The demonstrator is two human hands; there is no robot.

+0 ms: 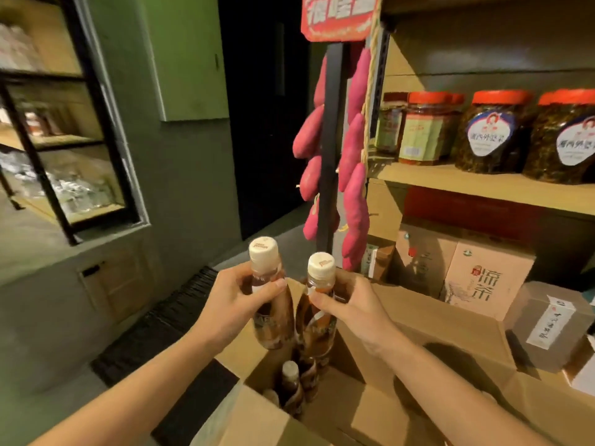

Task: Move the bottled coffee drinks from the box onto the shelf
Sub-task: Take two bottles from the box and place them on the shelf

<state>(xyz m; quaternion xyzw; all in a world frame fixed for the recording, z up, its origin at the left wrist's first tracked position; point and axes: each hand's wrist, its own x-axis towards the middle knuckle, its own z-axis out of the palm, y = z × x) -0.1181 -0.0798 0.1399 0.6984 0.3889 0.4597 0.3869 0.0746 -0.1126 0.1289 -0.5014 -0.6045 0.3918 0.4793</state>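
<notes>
At two o'clock, two red-lidded jars (pixel 489 136) on the shelf (pixel 467 185) carry labels reading 湘西外婆菜. At four o'clock a carton (pixel 486 281) shows 凉茶. The red sign (pixel 339 16) at twelve o'clock is too blurred to read, and the cap print on the coffee bottles (pixel 273 320) is too small.

One camera only, and we ride on the person's head, facing forward and tipped down. Both forearms enter from 6 o'clock, so we sit close: the left grip (pixel 235 304) round the left bottle (pixel 277 323) and the right grip (pixel 354 305) round the right bottle (pixel 317 323) land just below centre. The open box (pixel 363 413) lies right under us at 5 o'clock. The shelf (pixel 483 185) slants away at 3 o'clock, cut by the frame edge. At 9 to 10 o'clock the wide lens bows a blurred glass-fronted cabinet (pixel 64 123); a dark doorway (pixel 264 123) stands at 12.
</notes>
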